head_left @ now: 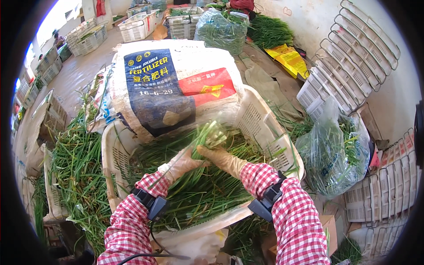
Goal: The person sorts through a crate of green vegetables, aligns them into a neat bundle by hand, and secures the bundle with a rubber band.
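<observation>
My left hand (182,164), in a pale thin glove, is closed around a bundle of long green leafy stalks (207,135), whose whitish cut ends point up and away from me. My right hand (223,159), in a tan glove, touches the same bundle from the right, near the white ends; whether its fingers grip it is unclear. Both hands are above a white plastic crate (271,126) holding more loose green stalks (198,202). A white woven fertilizer sack (212,56) with blue and red panels lies over the crate's far side.
A heap of green leaves (79,172) lies left of the crate. At right are a clear plastic bag of greens (324,159) and stacked white crates (381,188). Farther off stand a large bag of greens (220,29), a yellow sack (288,61) and a person in a red sleeve (241,4).
</observation>
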The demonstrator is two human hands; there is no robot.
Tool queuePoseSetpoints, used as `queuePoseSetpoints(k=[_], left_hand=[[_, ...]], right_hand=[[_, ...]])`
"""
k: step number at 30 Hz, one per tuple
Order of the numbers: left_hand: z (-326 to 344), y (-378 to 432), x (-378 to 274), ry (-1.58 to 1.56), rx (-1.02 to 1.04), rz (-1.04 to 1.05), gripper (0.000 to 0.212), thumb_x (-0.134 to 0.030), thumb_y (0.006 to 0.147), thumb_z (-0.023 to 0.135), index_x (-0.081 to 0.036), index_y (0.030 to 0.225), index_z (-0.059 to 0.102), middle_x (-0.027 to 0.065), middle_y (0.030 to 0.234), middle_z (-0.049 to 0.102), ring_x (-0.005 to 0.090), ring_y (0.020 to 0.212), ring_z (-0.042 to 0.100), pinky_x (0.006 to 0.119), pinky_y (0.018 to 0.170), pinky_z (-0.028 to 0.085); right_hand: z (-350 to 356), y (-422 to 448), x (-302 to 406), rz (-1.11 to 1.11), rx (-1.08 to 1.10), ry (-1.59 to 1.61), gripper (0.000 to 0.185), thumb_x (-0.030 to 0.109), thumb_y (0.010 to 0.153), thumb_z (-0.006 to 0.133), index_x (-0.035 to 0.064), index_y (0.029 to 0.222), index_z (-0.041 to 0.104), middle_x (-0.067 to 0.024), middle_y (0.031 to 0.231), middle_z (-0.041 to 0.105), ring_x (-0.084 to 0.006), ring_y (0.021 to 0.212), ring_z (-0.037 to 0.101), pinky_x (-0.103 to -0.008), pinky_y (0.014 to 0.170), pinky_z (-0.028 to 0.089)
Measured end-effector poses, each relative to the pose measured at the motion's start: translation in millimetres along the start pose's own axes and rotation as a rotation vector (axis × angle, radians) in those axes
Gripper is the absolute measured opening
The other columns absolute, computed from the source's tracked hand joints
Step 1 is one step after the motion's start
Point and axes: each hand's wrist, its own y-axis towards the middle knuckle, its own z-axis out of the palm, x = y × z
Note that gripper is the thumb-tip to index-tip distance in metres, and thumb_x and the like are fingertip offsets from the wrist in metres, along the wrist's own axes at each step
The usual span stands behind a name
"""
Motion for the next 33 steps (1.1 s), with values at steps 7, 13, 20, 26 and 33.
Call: queuePoseSetpoints(k=[7, 13, 20, 26, 33], left_hand=[[22.9, -31.6, -118.7, 1.287, -0.5, 0.296, 0.077, -0.044, 0.063, 0.081, -0.016, 0.13, 0.055, 0.0155, 0.14, 0.045, 0.0299, 0.132, 0.039, 0.039, 0.109, 0.031], [18.5, -27.8, -224.0, -0.689, 0.426, 0.791, 0.042, -0.011, 0.092, 0.051, -0.008, 0.134, 0.048, 0.0097, 0.133, 0.052, 0.0256, 0.123, 0.05, 0.045, 0.106, 0.04], [0.8, -55.9, -323.5, 0.366, -0.419, 0.924, 0.039, -0.029, 0.09, 0.061, 0.003, 0.111, 0.064, 0.0128, 0.107, 0.068, 0.0196, 0.095, 0.067, 0.032, 0.083, 0.055], [30.7, -85.3, -345.3, -0.124, -0.343, 0.994, 0.046, -0.028, 0.083, 0.072, 0.004, 0.114, 0.06, 0.011, 0.107, 0.066, 0.019, 0.097, 0.065, 0.032, 0.086, 0.054], [104.2, -133.1, -368.8, -0.359, -0.282, 0.97, 0.031, -0.023, 0.08, 0.069, 0.001, 0.099, 0.067, 0.0105, 0.094, 0.068, 0.0203, 0.084, 0.067, 0.031, 0.074, 0.057]], right_hand=[[89.0, -22.5, 125.0, -0.304, 0.14, -0.205, 0.077, 0.039, 0.082, 0.072, 0.0112, 0.143, 0.035, -0.0089, 0.141, 0.046, -0.0203, 0.124, 0.047, -0.0335, 0.104, 0.04], [167.2, -88.5, 274.2, -0.637, 0.095, -0.762, 0.09, 0.052, 0.07, 0.079, 0.0062, 0.137, 0.041, -0.0156, 0.131, 0.054, -0.0266, 0.118, 0.052, -0.0347, 0.102, 0.041], [197.1, -181.5, 356.6, -0.64, -0.265, -0.735, 0.091, 0.049, 0.075, 0.076, -0.0011, 0.141, 0.037, -0.0186, 0.137, 0.049, -0.0232, 0.123, 0.049, -0.0318, 0.103, 0.04], [195.1, -240.5, 307.3, -0.142, -0.154, -0.621, 0.104, 0.052, 0.062, 0.084, 0.0001, 0.139, 0.039, -0.0192, 0.133, 0.052, -0.0305, 0.123, 0.05, -0.0333, 0.102, 0.041], [231.9, -271.3, 273.1, -0.887, -0.47, -1.228, 0.119, 0.046, 0.05, 0.09, -0.0016, 0.14, 0.03, -0.0218, 0.134, 0.043, -0.0347, 0.125, 0.045, -0.0413, 0.103, 0.04]])
